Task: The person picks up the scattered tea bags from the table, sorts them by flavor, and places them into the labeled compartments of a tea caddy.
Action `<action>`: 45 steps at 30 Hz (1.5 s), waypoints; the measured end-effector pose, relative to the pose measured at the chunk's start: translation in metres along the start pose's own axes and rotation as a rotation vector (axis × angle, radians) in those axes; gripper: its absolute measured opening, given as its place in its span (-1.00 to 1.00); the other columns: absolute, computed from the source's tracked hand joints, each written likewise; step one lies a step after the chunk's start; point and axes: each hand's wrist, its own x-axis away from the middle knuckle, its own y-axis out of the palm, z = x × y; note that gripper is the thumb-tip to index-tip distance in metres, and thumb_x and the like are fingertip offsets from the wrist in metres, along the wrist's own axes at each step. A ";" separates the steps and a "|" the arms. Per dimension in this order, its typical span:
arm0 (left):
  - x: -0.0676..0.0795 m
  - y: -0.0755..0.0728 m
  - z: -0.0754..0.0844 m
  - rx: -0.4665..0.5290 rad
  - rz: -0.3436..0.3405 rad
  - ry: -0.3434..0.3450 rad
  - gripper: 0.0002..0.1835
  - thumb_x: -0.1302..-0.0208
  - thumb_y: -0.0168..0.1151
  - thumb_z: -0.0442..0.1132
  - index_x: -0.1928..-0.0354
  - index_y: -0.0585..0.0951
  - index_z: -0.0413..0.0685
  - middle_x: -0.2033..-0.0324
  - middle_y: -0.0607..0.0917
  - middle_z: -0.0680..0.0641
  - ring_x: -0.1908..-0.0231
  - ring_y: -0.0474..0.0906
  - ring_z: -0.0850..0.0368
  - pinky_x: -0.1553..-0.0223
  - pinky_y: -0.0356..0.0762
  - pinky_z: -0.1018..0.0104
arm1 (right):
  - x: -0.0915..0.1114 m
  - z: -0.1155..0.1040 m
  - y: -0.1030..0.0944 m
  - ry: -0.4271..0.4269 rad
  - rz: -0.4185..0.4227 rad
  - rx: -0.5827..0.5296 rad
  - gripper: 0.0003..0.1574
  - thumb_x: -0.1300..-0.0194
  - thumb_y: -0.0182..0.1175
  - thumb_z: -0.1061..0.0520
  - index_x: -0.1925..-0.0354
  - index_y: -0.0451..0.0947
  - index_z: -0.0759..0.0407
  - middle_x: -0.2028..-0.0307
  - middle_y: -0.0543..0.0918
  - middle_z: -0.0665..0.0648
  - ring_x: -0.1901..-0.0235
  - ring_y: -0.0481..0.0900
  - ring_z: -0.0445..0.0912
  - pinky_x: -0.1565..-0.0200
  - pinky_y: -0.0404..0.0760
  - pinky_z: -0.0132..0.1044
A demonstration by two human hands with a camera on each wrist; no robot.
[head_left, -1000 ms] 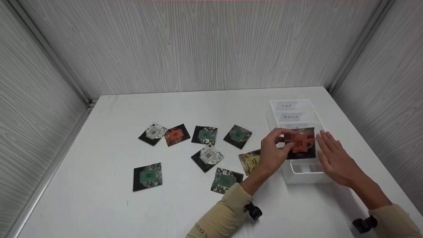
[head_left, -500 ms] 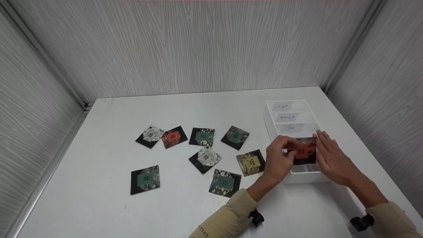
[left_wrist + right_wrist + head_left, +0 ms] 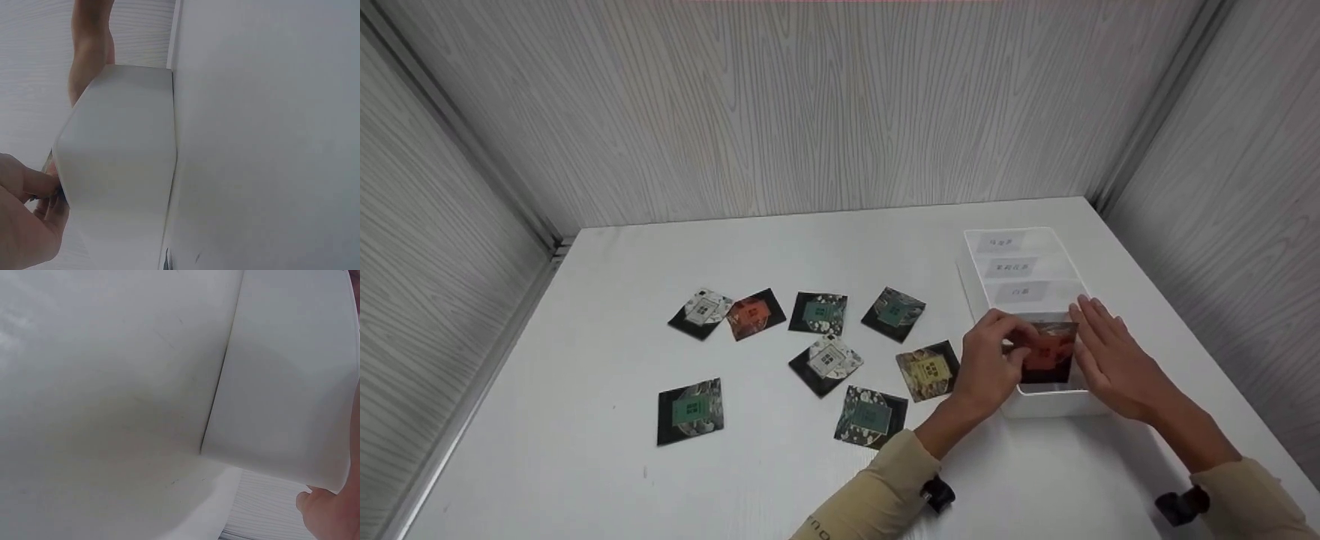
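Note:
My left hand [image 3: 994, 356] pinches a black tea bag packet with a red label [image 3: 1048, 352] by its left edge, thumb in front. The packet stands upright, its lower part inside the front compartment of a white divided box [image 3: 1054, 405]. My right hand [image 3: 1121, 356] has its fingers straight, their tips right at the packet's right edge and over the box's right side. In the left wrist view, the fingers of my left hand [image 3: 34, 208] bend over the box rim. The right wrist view shows part of my right hand [image 3: 332, 512] beside the box wall.
Left of the box lie several flat packets: a yellow one [image 3: 930, 370], green ones such as the near one [image 3: 870, 416], white ones such as the middle one [image 3: 826, 364], and a red one [image 3: 756, 313]. Paper labels [image 3: 1011, 266] mark the rear compartments. A panelled wall [image 3: 825, 112] stands behind.
The red-labelled packet has gone down from above the box into its front compartment, my left hand lowering with it. My right hand stays beside it, fingers straight.

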 end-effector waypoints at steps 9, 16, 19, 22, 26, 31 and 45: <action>-0.003 -0.008 0.001 0.022 0.022 -0.016 -0.78 -0.23 0.38 -0.56 0.26 0.71 -0.07 0.17 0.53 0.03 0.09 0.56 0.32 0.06 0.56 0.58 | 0.000 0.000 0.002 -0.002 0.017 0.020 -0.26 -0.66 -0.19 0.04 -0.59 -0.05 0.37 -0.58 -0.01 0.40 -0.60 -0.20 0.15 -0.52 -0.37 -0.18; -0.006 -0.020 0.003 0.040 0.001 -0.036 -0.81 -0.25 0.38 -0.54 0.21 0.72 -0.11 0.17 0.56 0.03 0.11 0.58 0.24 0.05 0.59 0.51 | 0.000 0.000 0.002 0.003 0.020 0.020 -0.25 -0.66 -0.19 0.04 -0.59 -0.06 0.37 -0.58 -0.03 0.40 -0.60 -0.22 0.15 -0.53 -0.37 -0.17; -0.006 -0.030 0.003 0.037 -0.012 -0.018 -0.78 -0.26 0.36 -0.55 0.15 0.70 -0.10 0.15 0.59 0.02 0.09 0.61 0.14 0.05 0.59 0.50 | 0.000 0.000 0.002 -0.003 0.017 0.019 -0.25 -0.66 -0.19 0.04 -0.60 -0.07 0.36 -0.59 -0.04 0.38 -0.60 -0.22 0.14 -0.52 -0.38 -0.19; -0.006 -0.039 0.002 0.030 -0.026 0.008 -0.74 -0.27 0.35 -0.54 0.10 0.69 -0.08 0.13 0.63 0.02 0.08 0.61 0.15 0.06 0.60 0.45 | 0.001 0.001 0.001 -0.002 0.019 0.017 -0.25 -0.65 -0.19 0.05 -0.60 -0.08 0.35 -0.59 -0.05 0.38 -0.60 -0.22 0.14 -0.51 -0.40 -0.23; -0.002 -0.049 -0.001 -0.009 -0.060 0.030 -0.73 -0.27 0.37 -0.50 0.06 0.69 -0.05 0.11 0.65 0.04 0.09 0.62 0.17 0.08 0.57 0.41 | 0.003 0.002 0.001 0.000 0.019 0.017 -0.25 -0.65 -0.19 0.05 -0.60 -0.08 0.35 -0.59 -0.05 0.38 -0.60 -0.21 0.15 -0.51 -0.41 -0.24; 0.003 -0.061 -0.010 -0.068 -0.092 0.047 -0.73 -0.28 0.39 -0.46 0.04 0.69 -0.02 0.10 0.67 0.06 0.08 0.64 0.17 0.10 0.47 0.49 | 0.003 0.003 0.002 -0.001 0.016 0.013 -0.25 -0.65 -0.19 0.06 -0.60 -0.08 0.35 -0.59 -0.04 0.38 -0.60 -0.21 0.15 -0.51 -0.40 -0.23; 0.005 -0.094 -0.030 -0.055 -0.141 0.020 -0.76 -0.33 0.32 -0.48 0.03 0.69 -0.08 0.04 0.67 -0.05 0.05 0.64 -0.02 0.08 0.63 0.06 | 0.000 0.002 0.002 -0.013 0.030 0.018 -0.25 -0.65 -0.17 0.07 -0.60 -0.06 0.36 -0.58 -0.02 0.39 -0.60 -0.20 0.15 -0.52 -0.38 -0.22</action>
